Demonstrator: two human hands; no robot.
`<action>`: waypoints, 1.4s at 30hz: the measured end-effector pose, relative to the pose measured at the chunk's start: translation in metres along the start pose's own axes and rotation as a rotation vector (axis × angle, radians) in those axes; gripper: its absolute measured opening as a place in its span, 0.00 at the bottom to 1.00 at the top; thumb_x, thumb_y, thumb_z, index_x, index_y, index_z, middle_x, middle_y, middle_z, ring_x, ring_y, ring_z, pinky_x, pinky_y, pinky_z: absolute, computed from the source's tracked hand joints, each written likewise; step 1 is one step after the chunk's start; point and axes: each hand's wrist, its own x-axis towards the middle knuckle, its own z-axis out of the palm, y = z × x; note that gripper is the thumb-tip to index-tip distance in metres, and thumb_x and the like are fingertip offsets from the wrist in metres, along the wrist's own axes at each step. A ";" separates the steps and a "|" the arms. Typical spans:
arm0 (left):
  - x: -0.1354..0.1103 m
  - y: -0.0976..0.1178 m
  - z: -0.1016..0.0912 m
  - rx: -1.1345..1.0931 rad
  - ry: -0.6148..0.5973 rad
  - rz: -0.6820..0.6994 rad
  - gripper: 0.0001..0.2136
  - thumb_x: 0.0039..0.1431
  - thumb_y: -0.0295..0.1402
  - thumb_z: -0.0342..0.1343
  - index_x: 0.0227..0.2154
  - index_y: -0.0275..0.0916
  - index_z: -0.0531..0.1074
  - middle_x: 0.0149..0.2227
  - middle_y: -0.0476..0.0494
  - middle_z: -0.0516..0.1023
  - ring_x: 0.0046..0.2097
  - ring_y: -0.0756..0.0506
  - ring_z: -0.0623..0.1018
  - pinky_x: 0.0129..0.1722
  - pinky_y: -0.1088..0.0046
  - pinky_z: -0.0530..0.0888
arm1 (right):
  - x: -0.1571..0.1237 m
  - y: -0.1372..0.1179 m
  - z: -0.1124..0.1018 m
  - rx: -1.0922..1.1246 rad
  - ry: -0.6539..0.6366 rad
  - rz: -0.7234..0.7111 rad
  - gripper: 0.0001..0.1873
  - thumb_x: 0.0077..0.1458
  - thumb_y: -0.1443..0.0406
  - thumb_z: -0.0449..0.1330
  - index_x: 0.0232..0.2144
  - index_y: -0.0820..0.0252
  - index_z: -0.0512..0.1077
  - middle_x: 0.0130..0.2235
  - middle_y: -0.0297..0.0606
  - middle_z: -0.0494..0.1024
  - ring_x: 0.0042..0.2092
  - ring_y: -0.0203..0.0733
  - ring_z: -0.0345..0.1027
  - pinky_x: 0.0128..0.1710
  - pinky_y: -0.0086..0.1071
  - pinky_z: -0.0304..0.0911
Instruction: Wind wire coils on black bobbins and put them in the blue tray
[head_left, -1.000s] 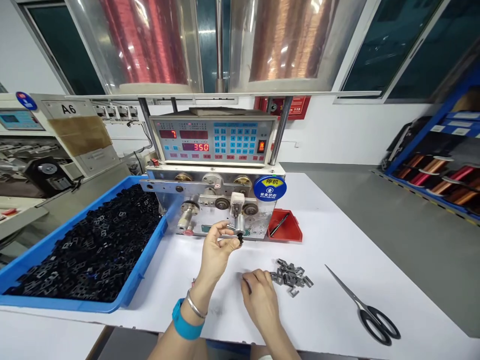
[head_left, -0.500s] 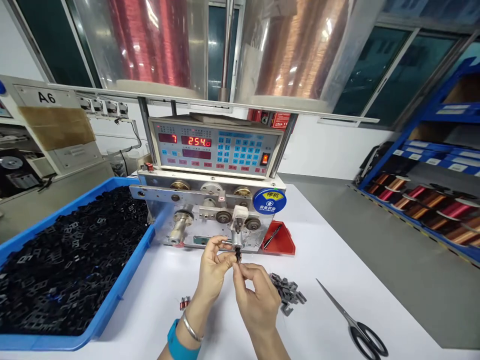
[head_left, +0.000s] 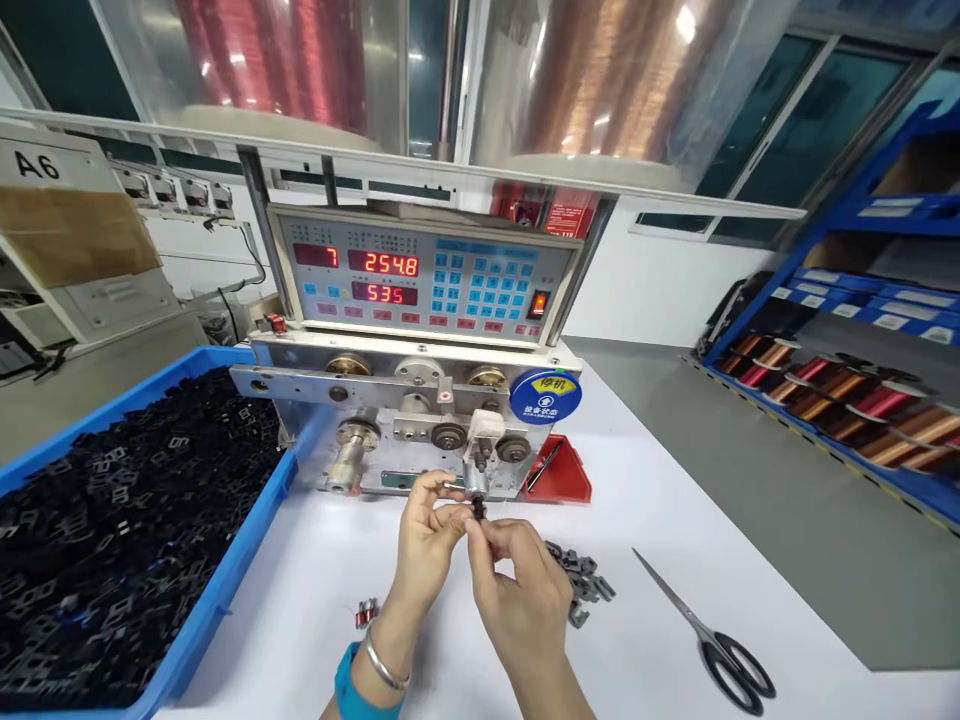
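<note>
Left hand (head_left: 426, 545) half-curled, thumb at black part (head_left: 478, 508) on spindle (head_left: 475, 481) tip — hold unclear | Right hand (head_left: 523, 590) fingertips close together just below part — hold unclear | grey pieces (head_left: 583, 577) at part's 4 o'clock | blue bin (head_left: 235, 563) at 9.

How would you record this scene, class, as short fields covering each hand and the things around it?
Left grip: thumb tip at a small black part under the silver metal spindle
Right grip: fingertips just below that part; anything pinched is too small to tell
Red digital display: 7, 254.8, 535
Left side: blue plastic tray of small black pieces
Right side: open red plastic bin, loose grey pieces, black-handled metal scissors
</note>
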 end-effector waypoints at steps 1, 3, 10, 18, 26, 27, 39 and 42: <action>0.000 0.000 0.000 0.005 -0.001 0.003 0.20 0.44 0.35 0.67 0.38 0.43 0.64 0.31 0.55 0.70 0.24 0.55 0.72 0.25 0.80 0.68 | -0.002 0.000 -0.001 -0.003 -0.029 0.030 0.08 0.59 0.66 0.56 0.28 0.56 0.62 0.22 0.30 0.69 0.21 0.32 0.64 0.22 0.25 0.61; 0.001 -0.001 -0.001 0.013 -0.015 0.008 0.19 0.45 0.34 0.66 0.38 0.43 0.64 0.32 0.55 0.70 0.25 0.55 0.73 0.26 0.80 0.69 | -0.007 0.001 -0.004 -0.034 -0.089 0.069 0.09 0.60 0.64 0.54 0.27 0.56 0.61 0.20 0.28 0.66 0.19 0.32 0.61 0.19 0.26 0.58; 0.002 -0.004 -0.004 0.022 -0.034 0.039 0.18 0.46 0.33 0.66 0.38 0.43 0.65 0.32 0.54 0.71 0.26 0.54 0.75 0.29 0.79 0.71 | -0.011 0.005 0.005 -0.072 -0.080 -0.047 0.12 0.60 0.71 0.50 0.25 0.55 0.57 0.20 0.29 0.62 0.19 0.33 0.57 0.18 0.28 0.51; -0.009 0.005 -0.002 0.109 0.032 0.031 0.23 0.46 0.39 0.65 0.45 0.44 0.65 0.32 0.54 0.72 0.27 0.53 0.77 0.30 0.77 0.74 | -0.005 -0.015 -0.020 0.344 -0.111 0.327 0.20 0.57 0.62 0.57 0.17 0.57 0.57 0.15 0.25 0.57 0.16 0.29 0.51 0.15 0.25 0.49; -0.025 0.012 -0.009 0.159 0.173 0.026 0.20 0.48 0.41 0.63 0.42 0.42 0.66 0.31 0.54 0.71 0.29 0.49 0.78 0.32 0.71 0.76 | 0.041 -0.017 -0.035 1.043 -0.037 0.816 0.33 0.52 0.52 0.61 0.57 0.48 0.55 0.54 0.46 0.64 0.25 0.33 0.67 0.15 0.27 0.61; -0.027 0.012 -0.011 0.165 0.177 0.023 0.19 0.48 0.42 0.63 0.42 0.42 0.66 0.31 0.54 0.71 0.29 0.49 0.78 0.31 0.71 0.76 | 0.046 -0.010 -0.031 1.073 -0.100 0.858 0.33 0.50 0.50 0.62 0.55 0.49 0.57 0.51 0.45 0.67 0.24 0.32 0.66 0.15 0.26 0.60; -0.019 0.015 0.002 0.367 0.128 -0.040 0.16 0.47 0.43 0.62 0.35 0.38 0.69 0.27 0.53 0.71 0.23 0.53 0.74 0.20 0.78 0.70 | 0.028 0.034 -0.008 0.770 -0.073 0.738 0.23 0.48 0.47 0.58 0.18 0.58 0.61 0.19 0.26 0.56 0.22 0.32 0.47 0.21 0.27 0.46; -0.013 0.015 0.004 0.399 0.105 -0.078 0.17 0.45 0.44 0.63 0.33 0.37 0.69 0.23 0.53 0.72 0.20 0.52 0.72 0.16 0.80 0.67 | 0.011 0.042 0.005 0.804 -0.193 0.800 0.23 0.47 0.48 0.58 0.17 0.57 0.59 0.18 0.25 0.54 0.22 0.32 0.45 0.21 0.27 0.45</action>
